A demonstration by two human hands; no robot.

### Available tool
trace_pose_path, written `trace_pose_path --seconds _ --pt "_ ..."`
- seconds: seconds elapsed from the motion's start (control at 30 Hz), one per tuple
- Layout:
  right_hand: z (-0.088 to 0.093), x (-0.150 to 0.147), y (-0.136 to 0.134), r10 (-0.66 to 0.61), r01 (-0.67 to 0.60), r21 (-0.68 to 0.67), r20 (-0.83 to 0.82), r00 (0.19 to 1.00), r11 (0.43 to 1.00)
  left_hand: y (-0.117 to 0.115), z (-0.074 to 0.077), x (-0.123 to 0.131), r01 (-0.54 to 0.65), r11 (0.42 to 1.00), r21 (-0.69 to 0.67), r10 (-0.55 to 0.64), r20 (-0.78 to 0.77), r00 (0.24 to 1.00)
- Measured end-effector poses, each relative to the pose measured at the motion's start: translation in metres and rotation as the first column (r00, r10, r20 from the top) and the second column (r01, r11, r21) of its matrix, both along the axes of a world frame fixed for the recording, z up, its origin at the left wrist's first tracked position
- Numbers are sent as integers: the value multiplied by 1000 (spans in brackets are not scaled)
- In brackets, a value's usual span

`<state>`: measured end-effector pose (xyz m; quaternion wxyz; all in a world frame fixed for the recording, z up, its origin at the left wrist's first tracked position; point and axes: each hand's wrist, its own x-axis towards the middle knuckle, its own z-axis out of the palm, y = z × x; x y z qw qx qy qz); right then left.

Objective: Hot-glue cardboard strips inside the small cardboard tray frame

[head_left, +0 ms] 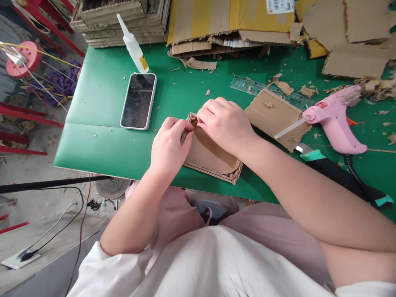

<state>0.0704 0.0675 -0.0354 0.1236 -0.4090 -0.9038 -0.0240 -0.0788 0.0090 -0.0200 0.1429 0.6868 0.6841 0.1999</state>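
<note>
A layered piece of brown cardboard [210, 159] lies near the front edge of the green table [102, 140]. My left hand [168, 146] is curled at its left end, fingers pinched on the cardboard's upper edge. My right hand [224, 123] rests on the cardboard's top, fingers bent and pressing down along the same edge. Both hands touch each other at the fingertips.
A phone [138, 100] lies face up left of the hands, a white glue bottle [133, 44] behind it. A pink glue gun [335, 121], a flat cardboard square [276, 117], a clear ruler [247, 85] and a black-handled cutter [337, 173] are on the right. Cardboard stacks line the back.
</note>
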Motion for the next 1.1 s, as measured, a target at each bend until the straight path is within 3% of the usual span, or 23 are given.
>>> trace_pose_path --seconds 0.67,0.83,1.1 --pt "0 -6 1 -51 50 -48 -16 999 998 8 -2 15 -108 994 -2 106 -177 978" --pt "0 -5 0 -52 51 -75 -21 998 996 15 0 15 -92 995 -30 82 -236 968" --pt "3 -2 0 -34 28 -115 -51 998 993 8 0 23 -123 992 14 122 -279 953"
